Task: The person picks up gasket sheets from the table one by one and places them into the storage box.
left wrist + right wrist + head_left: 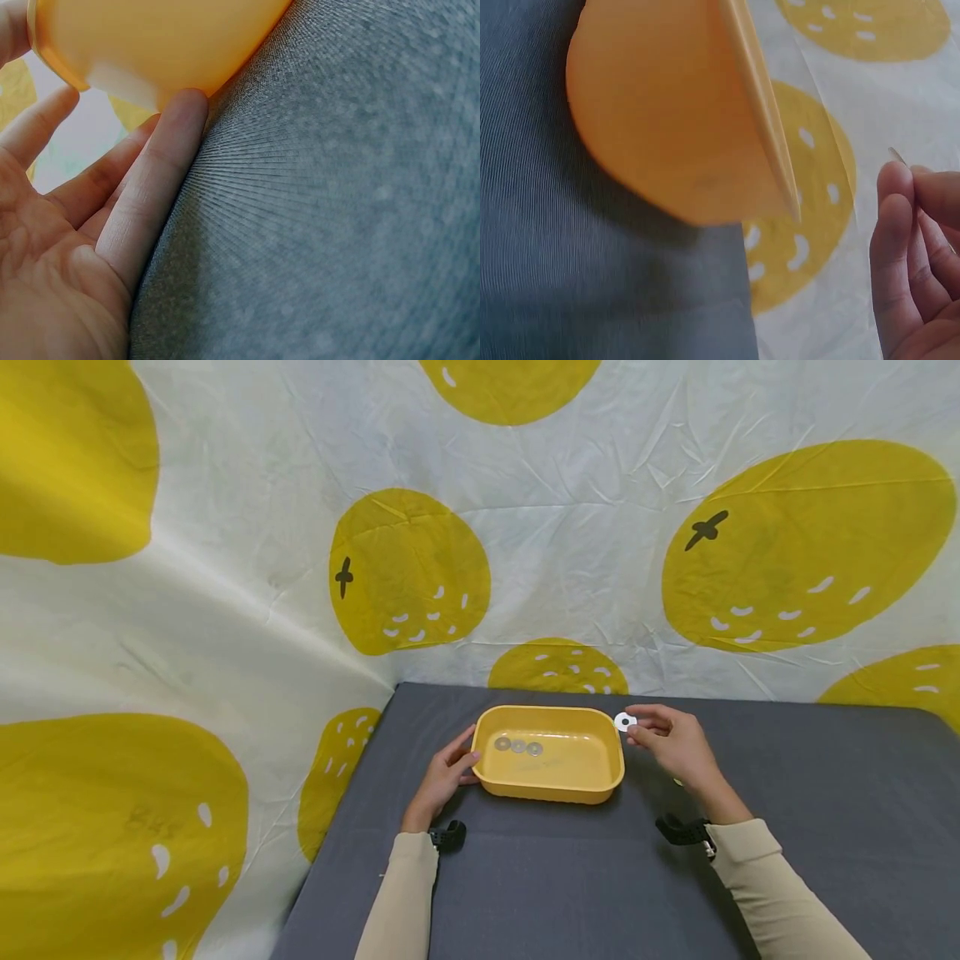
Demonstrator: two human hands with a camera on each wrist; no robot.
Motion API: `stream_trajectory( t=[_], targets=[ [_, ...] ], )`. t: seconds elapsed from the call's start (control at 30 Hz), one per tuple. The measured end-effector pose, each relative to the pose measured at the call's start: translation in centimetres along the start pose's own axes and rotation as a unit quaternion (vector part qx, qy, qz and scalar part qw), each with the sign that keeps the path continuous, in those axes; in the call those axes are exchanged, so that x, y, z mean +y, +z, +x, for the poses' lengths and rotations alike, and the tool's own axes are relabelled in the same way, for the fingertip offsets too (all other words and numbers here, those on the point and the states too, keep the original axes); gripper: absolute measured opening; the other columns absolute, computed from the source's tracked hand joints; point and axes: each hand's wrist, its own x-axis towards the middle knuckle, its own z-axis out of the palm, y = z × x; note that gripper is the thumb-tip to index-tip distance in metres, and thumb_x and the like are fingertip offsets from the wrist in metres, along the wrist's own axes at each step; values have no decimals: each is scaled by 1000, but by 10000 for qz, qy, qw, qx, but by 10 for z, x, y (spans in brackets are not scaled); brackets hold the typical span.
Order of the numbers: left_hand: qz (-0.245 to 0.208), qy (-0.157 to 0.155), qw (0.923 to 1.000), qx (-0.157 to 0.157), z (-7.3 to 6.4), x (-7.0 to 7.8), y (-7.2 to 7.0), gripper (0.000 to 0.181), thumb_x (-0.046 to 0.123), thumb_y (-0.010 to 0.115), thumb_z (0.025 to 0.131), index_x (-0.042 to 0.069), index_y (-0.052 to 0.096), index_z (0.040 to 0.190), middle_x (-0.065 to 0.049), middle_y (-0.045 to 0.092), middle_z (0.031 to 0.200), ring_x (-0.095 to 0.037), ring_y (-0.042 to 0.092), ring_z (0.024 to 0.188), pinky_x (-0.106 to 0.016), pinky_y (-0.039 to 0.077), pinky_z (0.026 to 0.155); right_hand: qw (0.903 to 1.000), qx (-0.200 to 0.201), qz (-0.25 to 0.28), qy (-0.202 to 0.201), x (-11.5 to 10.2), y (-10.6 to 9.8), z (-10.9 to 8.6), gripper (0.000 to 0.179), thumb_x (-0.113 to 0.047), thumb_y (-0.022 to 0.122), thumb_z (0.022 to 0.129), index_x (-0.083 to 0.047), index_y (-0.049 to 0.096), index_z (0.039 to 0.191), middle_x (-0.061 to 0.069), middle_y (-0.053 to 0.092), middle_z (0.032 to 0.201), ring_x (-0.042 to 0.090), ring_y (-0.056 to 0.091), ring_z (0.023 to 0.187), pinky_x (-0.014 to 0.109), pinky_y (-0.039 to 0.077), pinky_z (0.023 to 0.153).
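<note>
Disc (618, 722) pinched in right hand's grip (678, 746), one edge hidden.

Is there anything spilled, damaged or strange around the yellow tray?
Nothing stands out: the yellow tray stands upright, three metal washers lie in a row inside, and the right hand pinches another washer.

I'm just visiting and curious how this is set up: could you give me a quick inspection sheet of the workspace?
Surface: dark grey cloth.
Job's things: yellow tray with three grey discs in a row inside; a holed disc held near its right end.
Clutter: small yellowish spot by the right wrist, too small to identify.
Hands: left hand holds the tray's left end; right hand pinches the holed disc.
Cables: nothing seen.
Surroundings: white backdrop with yellow fruit-like shapes.
</note>
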Motion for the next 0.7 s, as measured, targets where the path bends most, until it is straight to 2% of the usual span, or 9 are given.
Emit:
stream_trajectory(
  t=[0.17, 0.37, 0.53, 0.7],
  targets=[
    [54, 85, 9999, 51, 0, -1, 1, 55, 26, 61, 104, 35, 43, 156, -18, 61, 137, -27, 67, 114, -39, 63, 89, 9993, -83, 359, -40, -8, 15, 5, 37, -13, 67, 100, -4, 64, 136, 22, 73, 110, 21, 75, 88, 22, 62, 74],
    [89, 133, 9999, 26, -2, -1, 1, 57, 30, 63, 104, 36, 43, 156, -18, 62, 134, -23, 68, 112, -38, 64, 88, 9980, -169, 593, -111, -18, 34, 11, 35, -11, 68, 99, -4, 66, 133, 23, 73, 106, 9, 70, 78, 24, 61, 72],
    [68, 84, 9999, 82, -3, -1, 2, 56, 34, 65, 102, 39, 45, 154, -18, 63, 129, -23, 68, 109, -40, 63, 89, 9952, -263, 943, 65, -19, 50, 15, 36, -12, 67, 100, -3, 65, 135, 22, 74, 108, 9, 69, 77, 25, 60, 72],
    [71, 54, 9999, 88, -2, 0, 3, 56, 35, 66, 101, 38, 46, 154, -20, 63, 131, -28, 66, 112, -43, 63, 91, 9926, -334, 1152, 215, -20, 65, 20, 38, -12, 68, 99, -2, 65, 136, 20, 75, 107, 7, 68, 77, 23, 59, 71]
  ],
)
